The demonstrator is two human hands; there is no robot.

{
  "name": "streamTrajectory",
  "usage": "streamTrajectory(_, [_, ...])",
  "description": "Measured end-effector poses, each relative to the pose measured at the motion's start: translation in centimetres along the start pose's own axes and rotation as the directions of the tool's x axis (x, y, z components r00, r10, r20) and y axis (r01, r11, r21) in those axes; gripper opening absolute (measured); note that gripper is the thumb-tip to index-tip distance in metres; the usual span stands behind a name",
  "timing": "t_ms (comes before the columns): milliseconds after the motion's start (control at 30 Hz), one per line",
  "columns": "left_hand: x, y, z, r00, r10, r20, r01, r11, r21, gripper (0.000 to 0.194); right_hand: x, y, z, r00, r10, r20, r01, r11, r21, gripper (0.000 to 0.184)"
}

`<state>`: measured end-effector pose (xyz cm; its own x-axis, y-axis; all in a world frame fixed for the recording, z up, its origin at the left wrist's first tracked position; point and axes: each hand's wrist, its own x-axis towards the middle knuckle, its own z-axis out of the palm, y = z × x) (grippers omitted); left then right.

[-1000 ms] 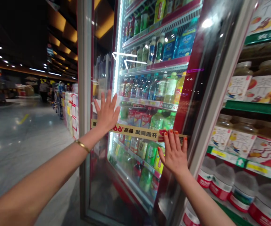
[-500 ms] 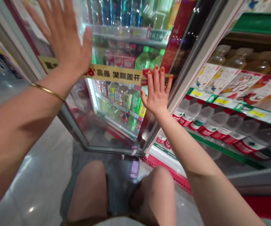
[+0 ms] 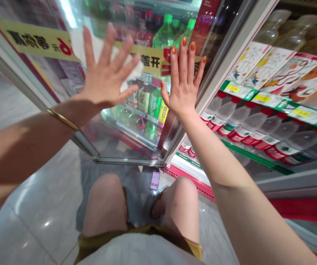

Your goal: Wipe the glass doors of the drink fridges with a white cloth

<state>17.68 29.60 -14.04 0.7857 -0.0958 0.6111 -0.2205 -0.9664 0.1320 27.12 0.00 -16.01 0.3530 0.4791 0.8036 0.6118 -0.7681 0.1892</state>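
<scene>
My left hand (image 3: 106, 75) is open with fingers spread, palm flat against the glass door (image 3: 114, 140) of a drinks cooler; a gold bangle (image 3: 61, 119) sits on that wrist. My right hand (image 3: 182, 82) is open too, fingers up, pressed on the same glass near the door's right edge, over a yellow paper strip (image 3: 151, 59) with printed characters. Behind the glass stand bottles of green and red drinks (image 3: 153, 105) on lit shelves. Neither hand holds anything.
To the right, open shelves (image 3: 269, 103) carry large bottles with red caps and labelled tea bottles. My bare knees (image 3: 144, 206) are bent over a glossy grey tile floor (image 3: 37, 206). A red base rail (image 3: 299, 208) runs under the shelving.
The view has dropped from the cooler's upper shelves to its bottom and my knees. Both hands stay flat on the glass, and my left hand has moved closer to the right one.
</scene>
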Motion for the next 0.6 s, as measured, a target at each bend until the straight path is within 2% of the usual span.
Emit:
streamTrajectory(33, [-1.0,-0.6,0.7,0.991,0.114,0.074,-0.115,0.993,0.017,0.086,0.0,0.0,0.0,1.000,0.000,-0.014,0.000,1.000,0.006,0.082])
streamTrajectory(67, [-1.6,-1.7,1.0,0.978,0.172,0.116,-0.178,0.983,0.043,0.095,0.0,-0.1,0.0,1.000,0.002,-0.022,-0.001,1.000,0.004,0.080])
streamTrajectory(100, [-1.8,-3.2,0.7,0.984,0.154,0.086,-0.161,0.983,0.085,0.103,-0.1,-0.1,0.0,1.000,0.002,-0.026,-0.003,1.000,-0.005,0.078])
streamTrajectory(133, [-1.3,-4.7,0.1,0.998,0.056,-0.039,-0.050,0.990,0.129,0.109,-0.1,-0.2,0.0,1.000,0.003,-0.028,-0.004,1.000,-0.016,0.077])
streamTrajectory(167, [-0.4,-5.9,-0.8,0.968,-0.093,-0.232,0.130,0.981,0.146,0.113,-0.2,-0.2,0.1,1.000,0.002,-0.029,-0.003,1.000,-0.026,0.076])
streamTrajectory(200, [0.8,-6.6,-1.8,0.867,-0.246,-0.433,0.323,0.940,0.112,0.112,-0.2,-0.2,0.2,1.000,-0.002,-0.030,0.001,1.000,-0.031,0.076])
streamTrajectory(233, [2.1,-6.5,-2.5,0.726,-0.361,-0.586,0.471,0.881,0.040,0.107,-0.3,-0.2,0.4,1.000,-0.006,-0.031,0.005,0.999,-0.033,0.076])
streamTrajectory(267, [3.0,-5.8,-2.9,0.641,-0.409,-0.649,0.528,0.849,-0.014,0.100,-0.4,-0.1,0.6,0.999,-0.009,-0.031,0.008,0.999,-0.031,0.077])
streamTrajectory(300, [3.4,-4.5,-2.8,0.615,-0.434,-0.658,0.543,0.838,-0.045,0.094,-0.5,0.0,0.8,0.999,-0.011,-0.035,0.010,1.000,-0.025,0.078])
streamTrajectory(333, [3.1,-3.0,-2.1,0.740,-0.326,-0.589,0.424,0.905,0.032,0.089,-0.6,0.1,1.1,0.999,-0.012,-0.042,0.011,1.000,-0.017,0.079])
streamTrajectory(367, [2.1,-1.6,-1.0,0.908,-0.132,-0.397,0.190,0.975,0.111,0.087,-0.7,0.2,1.3,0.998,-0.014,-0.058,0.014,1.000,-0.010,0.079])
streamTrajectory(400, [0.6,-0.6,0.4,0.967,-0.002,-0.255,0.039,0.990,0.138,0.085,-0.8,0.2,1.6,0.996,-0.020,-0.082,0.020,1.000,-0.006,0.080])
streamTrajectory(467, [-3.0,-0.6,2.8,0.988,0.113,-0.107,-0.096,0.984,0.152,0.070,-0.9,0.3,2.0,0.987,-0.041,-0.155,0.039,0.999,-0.014,0.082])
streamTrajectory(500, [-4.5,-1.6,3.6,0.989,0.112,-0.093,-0.096,0.982,0.163,0.064,-1.0,0.3,2.2,0.980,-0.051,-0.194,0.048,0.999,-0.025,0.083])
streamTrajectory(533, [-5.6,-2.9,3.9,0.988,0.078,-0.132,-0.054,0.983,0.177,0.065,-1.1,0.2,2.3,0.973,-0.061,-0.224,0.055,0.998,-0.036,0.084])
streamTrajectory(567, [-6.2,-4.4,3.9,0.971,-0.007,-0.238,0.051,0.982,0.180,0.071,-1.1,0.1,2.4,0.968,-0.069,-0.242,0.060,0.997,-0.044,0.086])
streamTrajectory(600, [-6.3,-5.6,3.8,0.926,-0.107,-0.363,0.175,0.972,0.159,0.076,-1.2,0.1,2.4,0.967,-0.070,-0.245,0.061,0.997,-0.047,0.087])
